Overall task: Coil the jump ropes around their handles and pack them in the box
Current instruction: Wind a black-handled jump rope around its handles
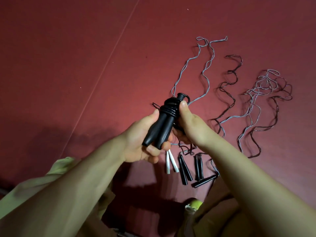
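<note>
A: Where does the rope stand?

B: The left hand (145, 144) grips a pair of black handles (159, 127) side by side, fingers curled round their lower ends. Black cord (169, 108) is wound in tight turns near their tops. The right hand (187, 127) holds the upper part, thumb pressed against the coil. Whether its fingers pinch a loose end behind, I cannot tell.

A: So what could go wrong?

B: The coil, I judge, is held only by that thumb. If it lifts before the tail is tucked, the stiff cord may spring loose and unwind. The turns sit high near the caps, so they could also slide off the top.

A: And the others?

B: Four more lie on the red floor (68, 65): a white pair (170, 162), and three black pairs (184, 170) beside it. Their cords (256, 103) snake away upward, and the right-hand ones overlap in a tangle. Pulling one pair up fast would likely drag a neighbour or knot the lines.

A: The box?

B: No box is in view. That is a risk too: setting the bundle down to look for it could let the coil slacken.
</note>
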Tool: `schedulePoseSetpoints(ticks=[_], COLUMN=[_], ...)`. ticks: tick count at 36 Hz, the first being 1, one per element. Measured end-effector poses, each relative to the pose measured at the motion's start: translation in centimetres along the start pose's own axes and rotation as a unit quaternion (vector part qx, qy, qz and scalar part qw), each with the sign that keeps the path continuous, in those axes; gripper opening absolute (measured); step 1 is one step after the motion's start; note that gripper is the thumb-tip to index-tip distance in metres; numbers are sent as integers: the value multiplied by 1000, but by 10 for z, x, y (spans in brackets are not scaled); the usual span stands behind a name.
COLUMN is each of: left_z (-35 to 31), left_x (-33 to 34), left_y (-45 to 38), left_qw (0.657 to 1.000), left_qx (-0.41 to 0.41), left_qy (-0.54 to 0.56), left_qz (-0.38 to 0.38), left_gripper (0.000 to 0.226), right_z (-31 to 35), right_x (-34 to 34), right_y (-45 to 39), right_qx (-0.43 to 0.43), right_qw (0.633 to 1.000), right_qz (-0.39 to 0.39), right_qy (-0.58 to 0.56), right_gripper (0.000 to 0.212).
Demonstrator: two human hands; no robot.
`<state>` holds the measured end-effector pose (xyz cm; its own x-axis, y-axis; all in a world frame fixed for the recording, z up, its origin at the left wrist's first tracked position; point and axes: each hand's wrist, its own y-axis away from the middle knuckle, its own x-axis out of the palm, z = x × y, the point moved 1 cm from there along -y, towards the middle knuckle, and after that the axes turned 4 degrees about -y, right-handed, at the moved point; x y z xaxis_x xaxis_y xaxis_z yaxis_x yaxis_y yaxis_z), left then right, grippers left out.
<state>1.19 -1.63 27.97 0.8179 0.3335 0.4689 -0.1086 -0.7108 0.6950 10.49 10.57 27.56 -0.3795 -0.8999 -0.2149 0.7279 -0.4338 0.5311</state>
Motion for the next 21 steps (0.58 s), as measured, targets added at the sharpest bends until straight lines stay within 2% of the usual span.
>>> schedulePoseSetpoints(ticks=[3,9,15,18,21], left_z=[4,8,12,11,12], left_x=[3,2,-8,-15,-21], left_y=[-2,-7,-15,-18,-20], left_qw=[991,966,936,924,893], left_qx=[22,52,126,132,135], left_qy=[-95,-183,-246,-245,-295], left_qz=[-94,-174,-217,-261,-313], left_gripper=[67,63,46,54,48], right_z=[-4,-8,-7,-12,-16], right_x=[1,2,3,3,2], right_y=[1,-3,-2,-8,-11], right_qx=[2,3,35,50,74], right_qw=[999,997,999,998,994], right_qz=[-3,-20,13,34,51], right_qy=[41,75,12,-30,-63], right_gripper=[70,76,78,83,91])
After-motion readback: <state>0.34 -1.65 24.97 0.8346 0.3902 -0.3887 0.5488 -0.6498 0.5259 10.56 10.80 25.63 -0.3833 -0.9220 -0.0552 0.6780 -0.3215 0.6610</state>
